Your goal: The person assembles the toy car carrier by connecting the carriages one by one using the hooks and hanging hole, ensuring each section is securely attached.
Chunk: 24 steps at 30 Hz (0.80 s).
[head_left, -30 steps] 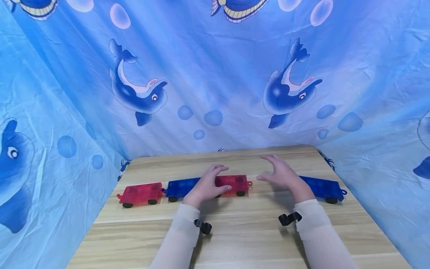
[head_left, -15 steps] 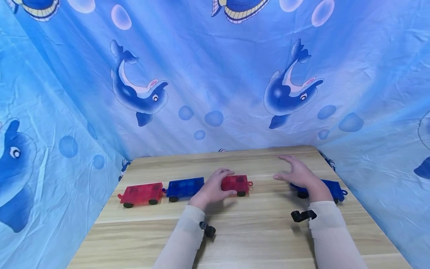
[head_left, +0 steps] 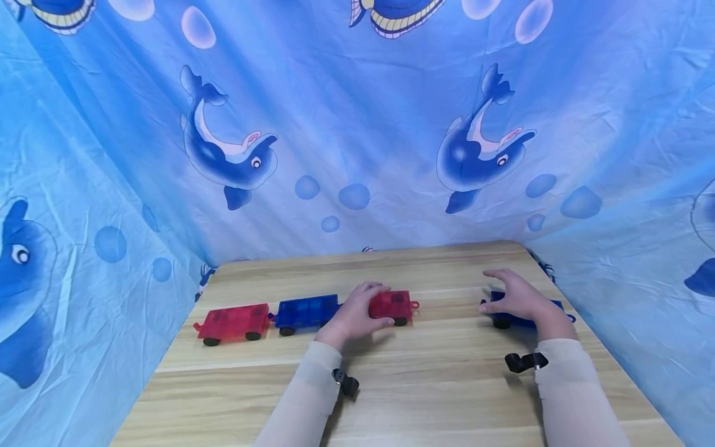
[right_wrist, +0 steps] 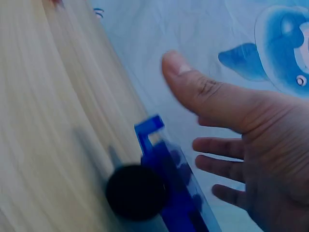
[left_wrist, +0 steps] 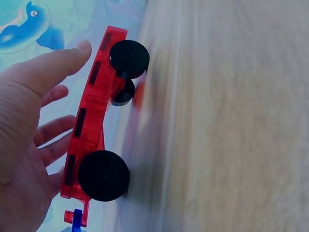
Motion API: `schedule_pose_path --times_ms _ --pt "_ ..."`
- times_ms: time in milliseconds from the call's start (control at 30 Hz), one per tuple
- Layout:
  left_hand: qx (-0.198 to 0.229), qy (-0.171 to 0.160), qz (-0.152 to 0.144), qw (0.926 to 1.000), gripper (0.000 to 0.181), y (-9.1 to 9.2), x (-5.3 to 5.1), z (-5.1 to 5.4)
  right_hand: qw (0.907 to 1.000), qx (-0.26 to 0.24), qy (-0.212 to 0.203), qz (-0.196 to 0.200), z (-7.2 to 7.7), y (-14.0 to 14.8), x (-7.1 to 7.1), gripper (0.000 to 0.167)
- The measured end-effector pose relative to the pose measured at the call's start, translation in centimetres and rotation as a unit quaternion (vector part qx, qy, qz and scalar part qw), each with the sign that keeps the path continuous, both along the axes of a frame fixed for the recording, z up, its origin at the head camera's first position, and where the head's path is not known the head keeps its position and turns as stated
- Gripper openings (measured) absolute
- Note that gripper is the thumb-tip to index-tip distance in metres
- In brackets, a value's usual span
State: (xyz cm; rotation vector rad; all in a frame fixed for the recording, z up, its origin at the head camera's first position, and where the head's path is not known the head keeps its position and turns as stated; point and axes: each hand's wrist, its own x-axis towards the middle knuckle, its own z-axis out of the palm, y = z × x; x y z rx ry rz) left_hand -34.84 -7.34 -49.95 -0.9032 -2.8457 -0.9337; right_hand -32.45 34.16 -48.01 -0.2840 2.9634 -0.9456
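Note:
A red toy train car (head_left: pixel 390 307) on black wheels stands on the wooden table. My left hand (head_left: pixel 355 313) hovers over it with fingers spread. In the left wrist view the thumb stays just apart from the red car (left_wrist: pixel 89 111), and a blue ring meets its coupling. A blue toy train car (head_left: pixel 308 311) and another red car (head_left: pixel 234 323) stand in line on the left. My right hand (head_left: pixel 522 299), fingers apart, is above a separate blue car (head_left: pixel 497 319), partly hiding it. The right wrist view shows its hook (right_wrist: pixel 150 126) below the thumb, untouched.
The wooden table (head_left: pixel 391 391) ends near a blue curtain (head_left: pixel 357 124) printed with dolphins, which surrounds it at the back and both sides. Bare tabletop lies between the linked cars and the right-hand blue car.
My right hand has moved right and come down over the separate blue car. The left hand has shifted slightly right along the red car. The cars stand where they were.

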Motion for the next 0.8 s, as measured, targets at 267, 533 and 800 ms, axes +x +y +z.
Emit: schedule_pose_path --times_ms 267,533,800 --pt "-0.003 0.001 -0.001 1.0 0.077 0.2 0.2 0.0 0.9995 -0.005 -0.03 0.006 -0.6 1.6 1.0 0.108" --pt "-0.024 0.013 0.002 0.9996 0.08 0.2 -0.2 -0.7 0.9991 -0.001 -0.043 -0.002 -1.3 2.6 1.3 0.11" --pt "-0.053 0.017 0.023 0.9982 0.08 0.5 -0.2 -1.0 0.999 0.014 -0.042 -0.007 -1.6 2.3 1.6 0.107"
